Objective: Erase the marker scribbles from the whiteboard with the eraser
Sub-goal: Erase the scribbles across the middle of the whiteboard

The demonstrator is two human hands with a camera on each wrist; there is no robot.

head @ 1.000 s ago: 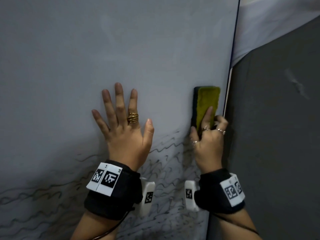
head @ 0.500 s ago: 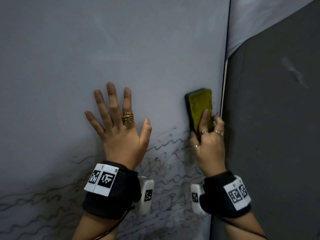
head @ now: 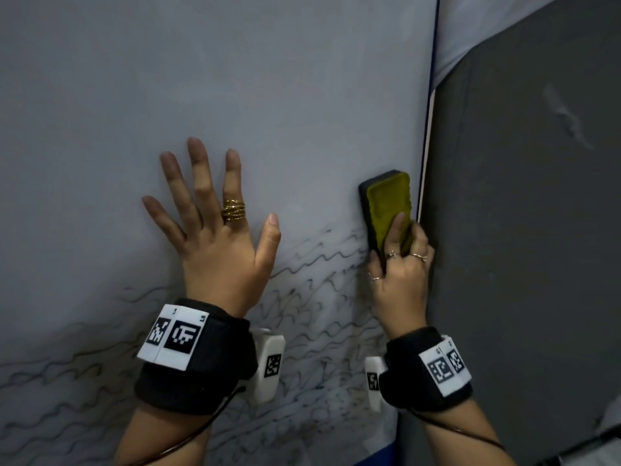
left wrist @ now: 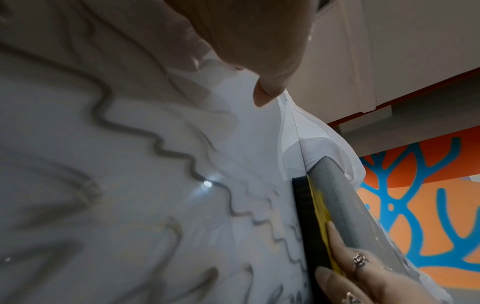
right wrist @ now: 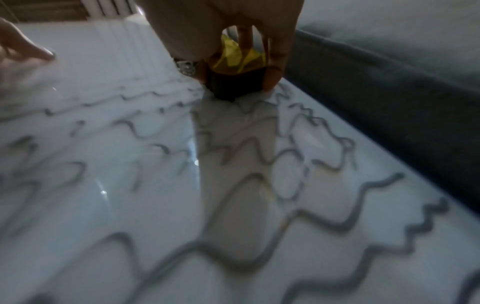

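Note:
The whiteboard fills the head view; its upper part is wiped, and wavy black scribbles cover the lower part. My right hand grips the eraser, black felt with a yellow back, flat against the board by its right edge, just above the scribbles. In the right wrist view the eraser sits between thumb and fingers with scribbles below it. My left hand lies flat on the board with fingers spread, left of the eraser. The left wrist view shows the eraser edge-on.
A dark grey panel stands right against the board's right edge. A white cloth hangs over the panel's top. In the left wrist view an orange and blue patterned wall lies beyond.
My right hand has slid the eraser downward along the board's right edge toward the scribbles. The left hand stays flat on the board.

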